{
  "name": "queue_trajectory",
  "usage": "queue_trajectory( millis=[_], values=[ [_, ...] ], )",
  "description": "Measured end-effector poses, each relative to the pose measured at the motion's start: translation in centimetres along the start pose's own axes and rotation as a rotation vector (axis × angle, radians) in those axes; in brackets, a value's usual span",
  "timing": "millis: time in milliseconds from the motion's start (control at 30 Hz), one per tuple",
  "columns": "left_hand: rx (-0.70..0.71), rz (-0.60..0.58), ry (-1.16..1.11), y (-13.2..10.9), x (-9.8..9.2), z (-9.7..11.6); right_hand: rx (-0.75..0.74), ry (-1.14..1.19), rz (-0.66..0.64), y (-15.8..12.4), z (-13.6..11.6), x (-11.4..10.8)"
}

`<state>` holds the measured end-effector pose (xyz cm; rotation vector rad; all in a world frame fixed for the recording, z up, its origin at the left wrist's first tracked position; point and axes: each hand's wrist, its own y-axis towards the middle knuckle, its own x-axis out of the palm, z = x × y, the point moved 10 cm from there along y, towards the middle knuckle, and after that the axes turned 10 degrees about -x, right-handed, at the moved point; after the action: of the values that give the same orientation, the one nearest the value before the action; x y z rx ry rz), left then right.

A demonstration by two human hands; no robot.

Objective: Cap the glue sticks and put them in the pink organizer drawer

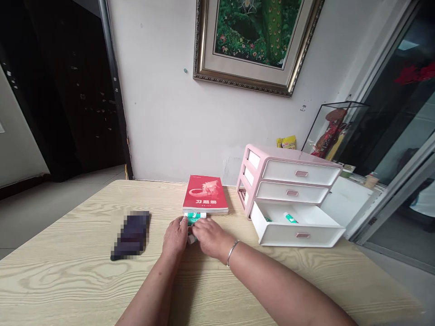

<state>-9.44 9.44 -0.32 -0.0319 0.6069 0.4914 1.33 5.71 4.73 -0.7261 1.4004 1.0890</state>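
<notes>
**Container:** pink-and-white plastic drawer unit (288,181), 3 drawers, top 2 shut, btm one pulled out. Btm drawer contents: green-and-white tube (291,218) lying at a slant, small green item (268,219) near its left wall, partly hidden.

**Surface:** light wood-grain table (68,285), strong wavy grain. On it: flat red paperback (205,194), monster graphic on cover, just left of unit.

**Held item:** small rectangular green-and-white carton (194,218), just in front of paperback, partly hidden by hands.

**Hands:** L hand (175,236), fingers curled, pressed to carton's left side. R hand (211,237), fingers closed over its right side; together they pinch it. Silver bangle (233,252) on R wrist.

**Other:** dark flat object (131,235), pixelated, cannot identify, well left of hands.
</notes>
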Motion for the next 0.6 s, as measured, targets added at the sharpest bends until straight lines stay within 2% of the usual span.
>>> queue_trajectory(
  millis=[67, 167, 267, 367, 467, 533, 600],
  values=[
    [0.001, -0.016, -0.018, -0.2, -0.4, 0.3, -0.012, -0.024, -0.046, 0.8, -0.4, 1.4],
    [0.003, -0.029, -0.036, -0.4, -0.9, 0.7, -0.009, -0.066, -0.067, 1.0, 0.2, 3.5],
    [0.001, -0.034, -0.048, -0.3, -0.8, 0.6, -0.006, -0.088, -0.008, -0.5, 1.7, 3.7],
    [-0.013, -0.054, -0.049, 0.1, -0.3, 0.1, 0.090, -0.053, 0.095, -4.1, 4.8, 0.9],
    [-0.025, -0.081, -0.032, 0.3, 0.4, -0.3, 0.285, -0.046, 0.183, -9.3, 9.6, -4.2],
    [-0.039, -0.069, -0.022, 0.3, 0.4, -0.5, 0.441, -0.045, 0.199, -13.2, 13.2, -7.5],
    [-0.056, -0.053, -0.013, 0.3, 0.3, -0.6, 0.580, -0.030, 0.172, -17.0, 16.4, -9.8]
  ],
)
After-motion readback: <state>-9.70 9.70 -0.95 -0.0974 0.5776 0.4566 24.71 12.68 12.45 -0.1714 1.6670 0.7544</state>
